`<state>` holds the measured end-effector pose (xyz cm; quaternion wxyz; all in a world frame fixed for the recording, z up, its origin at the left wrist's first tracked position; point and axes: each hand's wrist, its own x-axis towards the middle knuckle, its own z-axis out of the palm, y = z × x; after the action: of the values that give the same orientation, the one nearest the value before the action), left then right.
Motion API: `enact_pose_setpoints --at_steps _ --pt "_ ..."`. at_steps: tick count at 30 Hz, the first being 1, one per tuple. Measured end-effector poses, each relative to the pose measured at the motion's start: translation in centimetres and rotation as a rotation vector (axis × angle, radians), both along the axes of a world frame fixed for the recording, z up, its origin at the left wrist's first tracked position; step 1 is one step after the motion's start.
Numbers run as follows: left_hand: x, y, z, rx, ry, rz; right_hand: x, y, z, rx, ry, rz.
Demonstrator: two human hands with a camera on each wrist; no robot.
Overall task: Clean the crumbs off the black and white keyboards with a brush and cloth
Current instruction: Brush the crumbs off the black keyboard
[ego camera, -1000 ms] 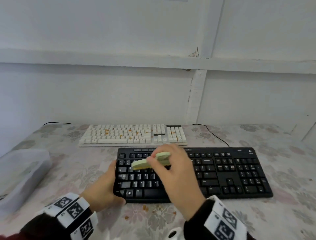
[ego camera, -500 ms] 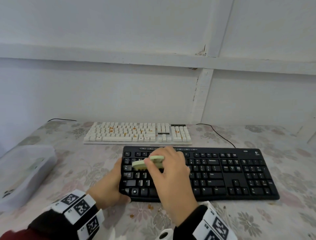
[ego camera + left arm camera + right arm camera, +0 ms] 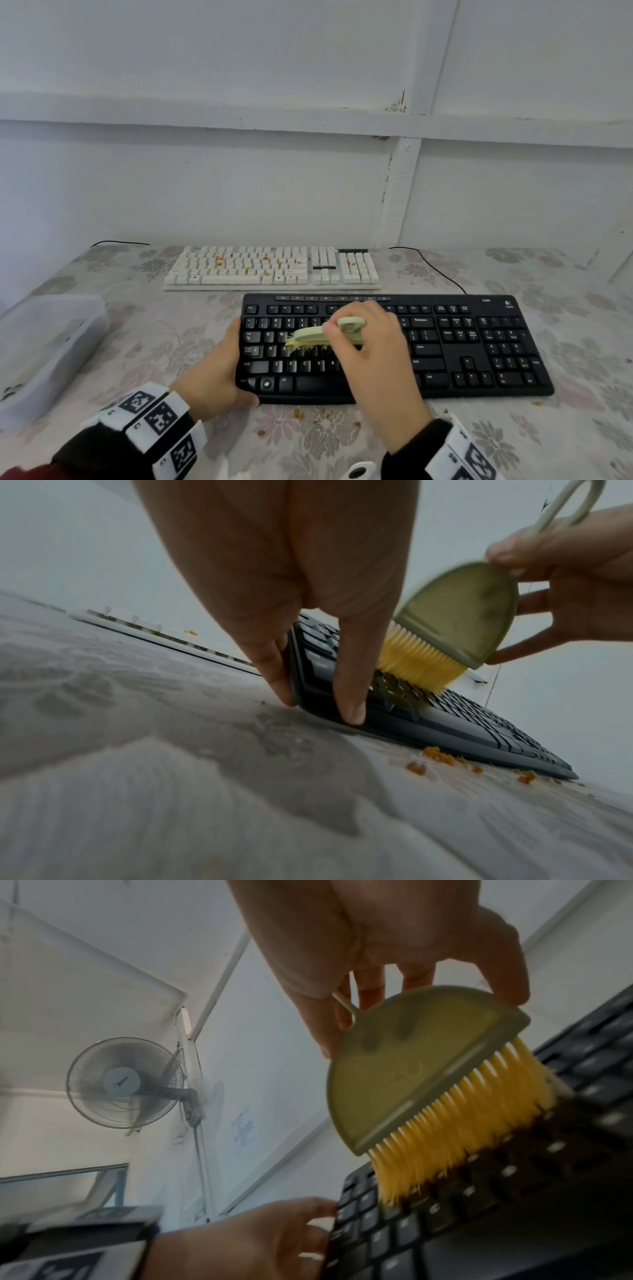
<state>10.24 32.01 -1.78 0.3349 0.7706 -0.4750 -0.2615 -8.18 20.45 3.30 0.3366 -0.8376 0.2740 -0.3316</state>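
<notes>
The black keyboard lies in front of me on the flowered tablecloth. My left hand grips its left end, fingers on the side edge and thumb at the front corner. My right hand pinches a small pale green brush with yellow bristles, which touch the keys on the left half. Behind it the white keyboard carries several orange crumbs. More crumbs lie on the cloth before the black keyboard. No cleaning cloth is in view.
A translucent plastic box stands at the table's left edge. Black cables run from behind the keyboards toward the white wall. A wall fan shows in the right wrist view.
The brush has swept a little leftward and nearer across the black keyboard's keys. My left hand has kept its hold on the keyboard's left end. The head view shifted slightly.
</notes>
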Motion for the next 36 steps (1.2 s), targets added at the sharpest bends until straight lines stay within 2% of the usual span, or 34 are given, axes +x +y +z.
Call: enact_pose_setpoints --at_steps 3,6,8,14,18,22,26,33,36 --pt "-0.2 -0.1 0.1 -0.003 0.002 0.001 -1.1 -0.8 0.6 0.005 -0.093 -0.044" --pt "-0.3 -0.1 0.2 -0.002 -0.002 0.005 -1.7 -0.5 1.0 0.112 -0.207 0.016" --pt "-0.2 -0.1 0.2 -0.006 0.002 0.004 -2.1 -0.5 0.7 0.128 -0.191 0.027" --pt "-0.4 0.0 0.2 0.011 0.01 0.016 -3.3 -1.7 -0.1 -0.031 -0.119 -0.091" --pt "-0.5 0.0 0.4 0.009 0.006 0.025 -3.6 -1.3 0.0 0.039 -0.172 -0.014" --pt "-0.5 0.1 0.5 0.006 0.016 0.014 -4.2 -2.4 -0.4 -0.01 -0.149 -0.084" --pt "-0.4 0.1 0.4 0.023 -0.012 0.021 -4.5 -2.3 0.1 0.039 -0.185 0.003" --pt "-0.1 0.0 0.0 0.052 -0.022 0.036 -7.1 -5.5 0.0 0.009 -0.203 -0.107" --pt "-0.1 0.0 0.1 0.042 -0.02 0.038 -7.6 -6.1 0.6 0.076 -0.278 -0.059"
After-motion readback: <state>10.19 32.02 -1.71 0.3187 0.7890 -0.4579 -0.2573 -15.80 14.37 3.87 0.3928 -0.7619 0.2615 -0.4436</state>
